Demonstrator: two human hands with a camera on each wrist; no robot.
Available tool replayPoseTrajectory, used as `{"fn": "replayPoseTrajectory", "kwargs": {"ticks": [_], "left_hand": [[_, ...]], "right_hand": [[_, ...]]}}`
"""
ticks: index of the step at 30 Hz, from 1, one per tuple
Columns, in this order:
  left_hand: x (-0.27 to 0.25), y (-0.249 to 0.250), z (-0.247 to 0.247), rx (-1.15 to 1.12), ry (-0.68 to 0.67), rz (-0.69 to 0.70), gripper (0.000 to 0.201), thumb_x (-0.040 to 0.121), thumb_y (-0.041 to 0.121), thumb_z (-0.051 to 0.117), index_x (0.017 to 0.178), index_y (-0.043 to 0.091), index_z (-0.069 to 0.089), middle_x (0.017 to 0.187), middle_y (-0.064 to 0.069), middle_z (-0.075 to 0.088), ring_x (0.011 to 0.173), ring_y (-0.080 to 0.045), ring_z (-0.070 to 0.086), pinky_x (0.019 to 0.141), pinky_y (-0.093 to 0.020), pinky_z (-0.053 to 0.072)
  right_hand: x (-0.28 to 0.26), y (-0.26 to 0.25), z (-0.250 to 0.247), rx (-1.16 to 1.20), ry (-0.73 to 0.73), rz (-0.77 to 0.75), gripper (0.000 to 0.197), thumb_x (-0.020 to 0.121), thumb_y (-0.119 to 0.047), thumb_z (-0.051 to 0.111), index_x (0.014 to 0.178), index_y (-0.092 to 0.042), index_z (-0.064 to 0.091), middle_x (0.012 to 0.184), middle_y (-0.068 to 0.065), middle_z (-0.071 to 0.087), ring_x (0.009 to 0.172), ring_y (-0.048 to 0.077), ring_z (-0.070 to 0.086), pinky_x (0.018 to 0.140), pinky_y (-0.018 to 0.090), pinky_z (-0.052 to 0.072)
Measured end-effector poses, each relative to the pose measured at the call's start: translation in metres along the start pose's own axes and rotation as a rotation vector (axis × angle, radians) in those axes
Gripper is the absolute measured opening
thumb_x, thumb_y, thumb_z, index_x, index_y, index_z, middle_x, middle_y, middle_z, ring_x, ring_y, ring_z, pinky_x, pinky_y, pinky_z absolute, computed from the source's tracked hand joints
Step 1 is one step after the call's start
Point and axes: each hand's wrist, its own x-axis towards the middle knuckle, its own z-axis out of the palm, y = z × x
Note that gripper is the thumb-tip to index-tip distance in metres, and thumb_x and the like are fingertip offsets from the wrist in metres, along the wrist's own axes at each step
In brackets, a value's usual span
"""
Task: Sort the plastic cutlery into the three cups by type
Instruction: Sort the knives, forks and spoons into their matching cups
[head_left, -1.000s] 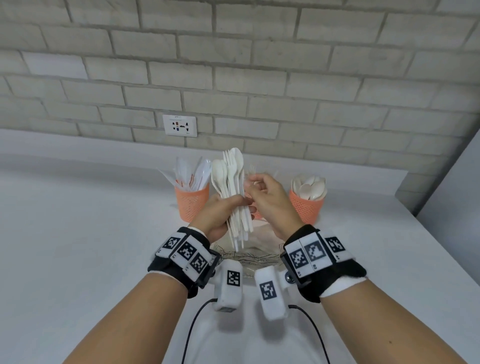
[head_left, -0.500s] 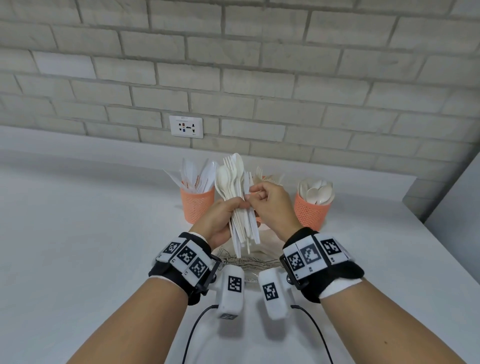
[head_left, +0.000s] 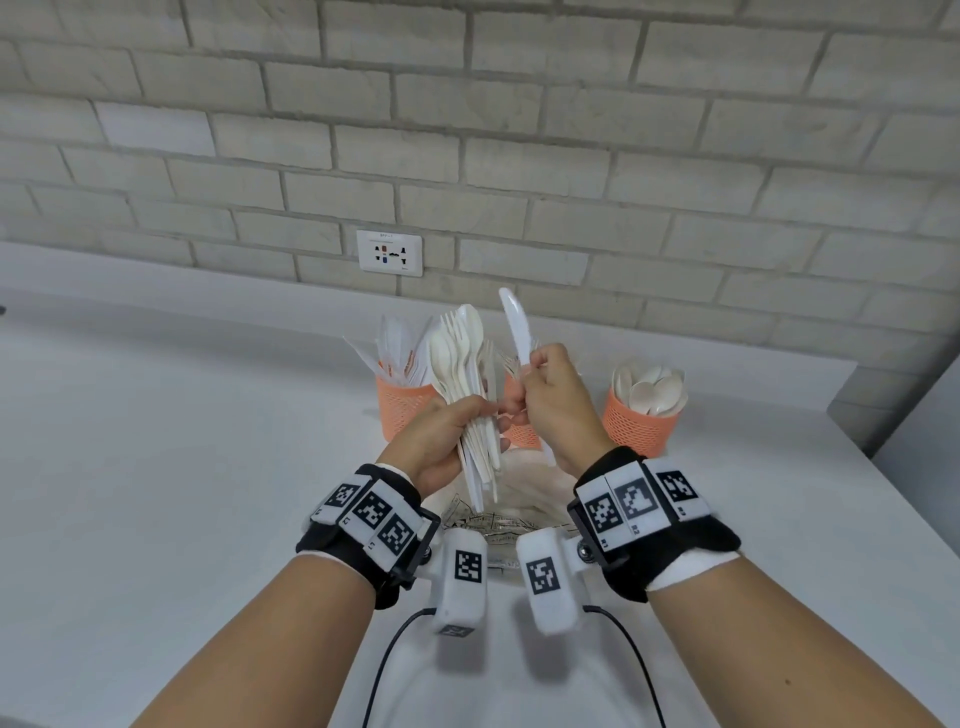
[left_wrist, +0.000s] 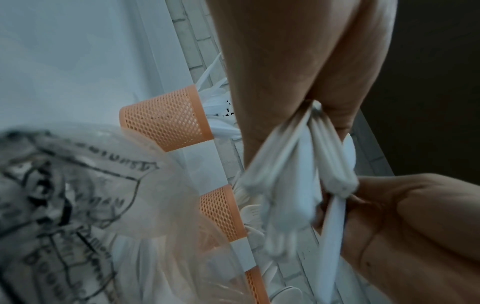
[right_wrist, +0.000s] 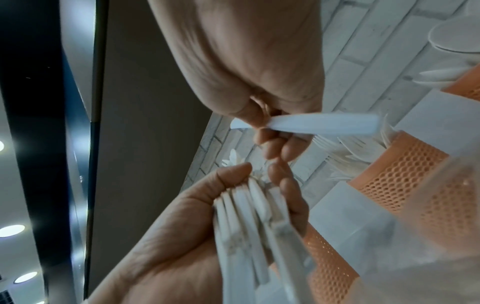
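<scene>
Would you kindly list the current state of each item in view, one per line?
Left hand: grips the bundle of mixed cutlery, held upright.
Right hand: pinches a single knife, blade up, apart from the bundle.
Left cup: upright, holds knives.
Middle cup: upright, mostly hidden behind the hands; forks show at its top.
Right cup: upright, holds spoons.
Plastic bag: lies on the table, under the hands.
</scene>
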Motion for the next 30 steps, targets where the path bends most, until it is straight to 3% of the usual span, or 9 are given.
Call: {"fn": "replayPoseTrajectory", "kwargs": {"ticks": [3, 6, 8, 11, 14, 19, 24, 26, 30], "left_hand": [[0.000, 0.003, 0.001, 0.022, 0.005, 0.000, 0.027, 0.088, -0.005, 0.048, 0.074, 0.003, 0.069, 0.077, -0.010, 0.066, 0.061, -0.014, 0.064, 0.063, -0.030, 0.056], [-0.002, 0.003, 0.005, 0.078, -0.022, 0.038, 0.022, 0.090, -0.005, 0.045, 0.093, 0.005, 0.064, 0.075, -0.007, 0.069, 0.069, -0.018, 0.067, 0.070, -0.033, 0.056], [-0.003, 0.002, 0.005, 0.110, -0.035, 0.045, 0.026, 0.089, -0.007, 0.043, 0.100, 0.006, 0.062, 0.078, -0.008, 0.068, 0.074, -0.019, 0.064, 0.073, -0.033, 0.054], [-0.004, 0.002, 0.004, 0.138, -0.026, 0.040, 0.027, 0.086, -0.011, 0.041, 0.094, 0.004, 0.061, 0.067, -0.005, 0.065, 0.067, -0.016, 0.060, 0.066, -0.030, 0.054], [-0.005, 0.002, 0.003, 0.123, -0.014, 0.064, 0.027, 0.084, -0.013, 0.039, 0.088, 0.002, 0.061, 0.060, -0.005, 0.062, 0.056, -0.013, 0.059, 0.061, -0.028, 0.051], [-0.007, 0.008, -0.003, 0.080, 0.011, 0.096, 0.026, 0.086, -0.008, 0.042, 0.091, 0.004, 0.065, 0.071, -0.010, 0.064, 0.067, -0.020, 0.058, 0.072, -0.034, 0.048], [-0.006, 0.016, -0.011, 0.050, 0.044, 0.137, 0.031, 0.087, -0.006, 0.042, 0.112, 0.003, 0.059, 0.094, -0.016, 0.063, 0.082, -0.026, 0.060, 0.084, -0.042, 0.049], [-0.007, 0.019, -0.014, 0.036, 0.027, 0.154, 0.032, 0.087, -0.006, 0.041, 0.110, 0.006, 0.060, 0.099, -0.018, 0.062, 0.085, -0.027, 0.059, 0.083, -0.043, 0.049], [-0.008, 0.021, -0.023, 0.016, 0.004, 0.153, 0.036, 0.085, -0.008, 0.038, 0.104, 0.011, 0.062, 0.096, -0.013, 0.064, 0.081, -0.024, 0.059, 0.079, -0.039, 0.049]], "right_hand": [[-0.002, -0.004, 0.002, 0.021, -0.007, -0.069, 0.005, 0.097, -0.012, 0.041, 0.101, -0.013, 0.043, 0.072, 0.005, 0.053, 0.056, 0.012, 0.051, 0.057, 0.029, 0.043], [-0.005, -0.006, 0.008, -0.018, -0.063, -0.145, 0.003, 0.087, -0.015, 0.059, 0.085, -0.017, 0.057, 0.080, 0.012, 0.065, 0.075, 0.029, 0.065, 0.069, 0.044, 0.056], [-0.005, -0.006, 0.009, -0.056, -0.062, -0.171, 0.011, 0.083, -0.011, 0.063, 0.075, -0.018, 0.060, 0.077, 0.010, 0.065, 0.077, 0.029, 0.065, 0.074, 0.047, 0.056], [-0.004, -0.005, 0.008, -0.064, -0.054, -0.180, 0.010, 0.081, -0.007, 0.063, 0.073, -0.013, 0.061, 0.075, 0.007, 0.064, 0.073, 0.027, 0.063, 0.073, 0.046, 0.057], [-0.003, -0.006, 0.010, -0.060, -0.053, -0.198, 0.023, 0.083, -0.004, 0.059, 0.072, -0.024, 0.057, 0.077, 0.006, 0.063, 0.071, 0.023, 0.061, 0.070, 0.043, 0.056], [-0.001, -0.009, 0.017, -0.085, -0.050, -0.211, 0.009, 0.084, -0.011, 0.063, 0.086, -0.015, 0.056, 0.080, 0.005, 0.062, 0.071, 0.021, 0.060, 0.069, 0.036, 0.055], [0.004, -0.014, 0.027, -0.055, -0.019, -0.234, 0.011, 0.087, -0.014, 0.061, 0.094, -0.013, 0.053, 0.085, 0.014, 0.064, 0.077, 0.030, 0.064, 0.072, 0.043, 0.056], [0.004, -0.015, 0.032, -0.039, -0.018, -0.243, 0.015, 0.086, -0.018, 0.063, 0.097, -0.013, 0.054, 0.086, 0.018, 0.064, 0.081, 0.033, 0.064, 0.075, 0.043, 0.056], [0.004, -0.017, 0.042, -0.038, -0.113, -0.257, 0.021, 0.089, -0.014, 0.058, 0.110, -0.013, 0.060, 0.089, 0.002, 0.064, 0.083, 0.019, 0.063, 0.079, 0.033, 0.053]]}}
